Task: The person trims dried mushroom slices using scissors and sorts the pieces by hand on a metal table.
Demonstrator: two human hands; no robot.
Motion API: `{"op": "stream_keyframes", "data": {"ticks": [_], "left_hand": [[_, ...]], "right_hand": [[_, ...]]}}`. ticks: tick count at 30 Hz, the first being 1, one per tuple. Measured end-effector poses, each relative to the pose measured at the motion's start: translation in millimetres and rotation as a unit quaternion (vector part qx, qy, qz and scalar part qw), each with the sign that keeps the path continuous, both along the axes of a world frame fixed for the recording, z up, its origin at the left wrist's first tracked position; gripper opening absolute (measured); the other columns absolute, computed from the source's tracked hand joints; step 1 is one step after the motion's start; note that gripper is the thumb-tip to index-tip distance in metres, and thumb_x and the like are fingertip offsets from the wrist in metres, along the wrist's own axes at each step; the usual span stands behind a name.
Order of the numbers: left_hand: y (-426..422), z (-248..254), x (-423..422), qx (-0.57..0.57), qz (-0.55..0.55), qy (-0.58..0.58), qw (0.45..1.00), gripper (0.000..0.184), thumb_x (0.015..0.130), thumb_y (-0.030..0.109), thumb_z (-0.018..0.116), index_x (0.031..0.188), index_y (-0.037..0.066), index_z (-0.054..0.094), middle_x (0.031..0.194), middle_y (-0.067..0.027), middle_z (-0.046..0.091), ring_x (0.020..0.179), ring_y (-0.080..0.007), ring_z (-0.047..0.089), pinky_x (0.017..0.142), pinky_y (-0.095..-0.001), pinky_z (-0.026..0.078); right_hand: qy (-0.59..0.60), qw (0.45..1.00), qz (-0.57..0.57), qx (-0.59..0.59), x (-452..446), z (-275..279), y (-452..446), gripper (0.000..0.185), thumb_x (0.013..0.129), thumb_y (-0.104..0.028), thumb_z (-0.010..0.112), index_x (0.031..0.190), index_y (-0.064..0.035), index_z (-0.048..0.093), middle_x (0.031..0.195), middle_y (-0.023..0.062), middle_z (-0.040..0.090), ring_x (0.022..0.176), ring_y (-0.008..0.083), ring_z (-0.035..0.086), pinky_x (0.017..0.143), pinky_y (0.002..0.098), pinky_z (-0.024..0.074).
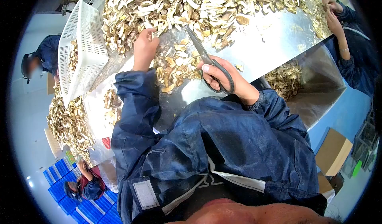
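So, your right hand (223, 75) has the scissors (205, 57) wrapped up in a closed grip, fingers around the black handles, blades angled up toward the big pile of slices (171, 5) (mushroom, by the look of them). Holding them that way probably makes sense because the points sit out over the metal table (274, 35) and the handles stay close to your body, so your wrist doesn't have to reach far. Can't really tell if the blades are together or a touch apart. Your left hand (146, 49) is at the near edge of that pile with the fingers curled in; there might be a slice pinched there, but it's too small for me to say. The smaller patch of slices (175, 67) lies between your two hands, nearer to you than the main heap, and I'd guess it's there because both hands get at it easily. The white basket (91, 41) stands off past your left hand with slices in it, which leaves the middle free for your arms. Over on the right, another person's hands (333, 21) are at the far end of the slices, well apart from your scissors, so you're likely not bumping elbows.
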State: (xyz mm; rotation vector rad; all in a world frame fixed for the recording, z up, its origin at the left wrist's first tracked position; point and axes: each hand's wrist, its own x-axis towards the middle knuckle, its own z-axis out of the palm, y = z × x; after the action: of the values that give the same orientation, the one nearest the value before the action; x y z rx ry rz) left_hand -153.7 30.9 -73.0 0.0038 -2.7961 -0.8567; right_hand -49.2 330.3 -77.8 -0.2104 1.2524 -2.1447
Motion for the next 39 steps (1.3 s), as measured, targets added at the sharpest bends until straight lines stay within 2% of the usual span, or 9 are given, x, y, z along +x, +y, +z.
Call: {"op": "stream_keyframes", "data": {"ticks": [6, 11, 15, 18, 19, 23, 27, 34, 39], "left_hand": [[5.2, -6.7, 5.5, -0.113, -0.053, 0.014, 0.992, 0.021, 0.087, 0.02, 0.07, 0.103, 0.006, 0.067, 0.08, -0.0236, 0.068, 0.077, -0.0429, 0.066, 0.069, -0.0483, 0.051], [-11.5, 13.5, 25.0, 0.024, -0.092, -0.164, 0.982, 0.016, 0.086, 0.013, 0.069, 0.099, 0.004, 0.069, 0.072, -0.0076, 0.064, 0.058, -0.0109, 0.054, 0.053, -0.0286, 0.042], [-3.3, 40.7, 17.0, 0.17, 0.035, -0.236, 0.956, 0.018, 0.089, 0.018, 0.069, 0.102, 0.005, 0.071, 0.073, -0.0001, 0.057, 0.065, -0.0111, 0.051, 0.06, -0.026, 0.041], [6.5, 25.4, 0.8, 0.021, -0.034, -0.049, 0.998, 0.022, 0.09, 0.02, 0.065, 0.107, 0.006, 0.07, 0.079, -0.0076, 0.069, 0.065, -0.0139, 0.06, 0.057, -0.0301, 0.046], [14.0, 21.5, -3.1, -0.043, -0.051, -0.034, 0.997, 0.024, 0.092, 0.022, 0.063, 0.109, 0.006, 0.069, 0.085, -0.0153, 0.071, 0.071, -0.0264, 0.067, 0.065, -0.0385, 0.051], [34.1, 11.2, -6.4, -0.138, -0.078, -0.033, 0.987, 0.024, 0.089, 0.023, 0.067, 0.105, 0.006, 0.065, 0.089, -0.0229, 0.07, 0.082, -0.0433, 0.066, 0.074, -0.0493, 0.052], [21.1, 5.1, 1.1, -0.148, -0.105, -0.007, 0.983, 0.018, 0.087, 0.02, 0.069, 0.097, 0.005, 0.068, 0.078, -0.0215, 0.068, 0.07, -0.0368, 0.065, 0.067, -0.0419, 0.051], [-0.1, 6.8, -8.1, 0.122, -0.013, -0.075, 0.99, 0.021, 0.085, 0.02, 0.072, 0.095, 0.002, 0.074, 0.068, -0.0072, 0.064, 0.06, -0.0135, 0.056, 0.057, -0.0298, 0.044], [5.1, 12.1, -4.6, 0.027, -0.044, -0.064, 0.997, 0.026, 0.085, 0.025, 0.073, 0.099, 0.002, 0.073, 0.067, -0.0085, 0.062, 0.058, -0.0155, 0.054, 0.057, -0.0323, 0.043]], "right_hand": [[0.016, 1.0, -0.008, 0.001, 1.3, 1.8, 2.8, 0.028, 0.105, -0.026, 0.056, 0.117, -0.001, 0.058, 0.069, -0.0019, 0.05, 0.052, 0.0049, 0.043, 0.047, 0.0219, 0.0337], [-0.005, 1.0, 0.009, -0.004, -1.1, -2.6, -0.1, 0.028, 0.104, -0.025, 0.056, 0.117, -0.0009, 0.058, 0.069, -0.0014, 0.049, 0.052, 0.005, 0.042, 0.047, 0.0218, 0.0334], [-0.004, 1.0, 0.005, -0.004, -0.5, 0.5, -0.2, 0.028, 0.104, -0.026, 0.056, 0.117, -0.0014, 0.058, 0.07, -0.0014, 0.049, 0.052, 0.005, 0.042, 0.047, 0.0217, 0.0332], [0.002, 1.0, 0.003, -0.005, -0.1, 0.5, -0.7, 0.028, 0.104, -0.026, 0.056, 0.117, -0.0018, 0.057, 0.07, -0.0015, 0.049, 0.052, 0.0051, 0.042, 0.047, 0.0218, 0.0333], [0.002, 1.0, 0.001, -0.004, 0.1, -0.3, -0.8, 0.028, 0.104, -0.026, 0.056, 0.117, -0.0018, 0.058, 0.07, -0.0015, 0.049, 0.052, 0.0051, 0.042, 0.047, 0.0218, 0.0334], [0.007, 1.0, -0.007, 0.001, 1.7, 0.6, 0.6, 0.027, 0.105, -0.026, 0.056, 0.117, -0.0018, 0.058, 0.07, -0.0015, 0.049, 0.052, 0.0051, 0.042, 0.047, 0.022, 0.0334], [-0.005, 1.0, -0.018, -0.019, 1.8, -0.1, 0.5, 0.026, 0.103, -0.028, 0.06, 0.109, -0.0031, 0.059, 0.067, -0.0028, 0.051, 0.048, 0.0034, 0.043, 0.044, 0.0212, 0.0325], [-0.011, 1.0, 0.003, -0.008, -0.2, 1.6, 2.0, 0.03, 0.104, -0.027, 0.058, 0.117, -0.0004, 0.057, 0.068, -0.0017, 0.048, 0.052, 0.0045, 0.043, 0.047, 0.0216, 0.0338], [-0.008, 1.0, -0.014, -0.022, -0.1, -1.6, 0.2, 0.026, 0.103, -0.029, 0.06, 0.108, -0.0033, 0.058, 0.069, -0.0024, 0.052, 0.049, 0.0034, 0.044, 0.044, 0.0212, 0.0334]]}}
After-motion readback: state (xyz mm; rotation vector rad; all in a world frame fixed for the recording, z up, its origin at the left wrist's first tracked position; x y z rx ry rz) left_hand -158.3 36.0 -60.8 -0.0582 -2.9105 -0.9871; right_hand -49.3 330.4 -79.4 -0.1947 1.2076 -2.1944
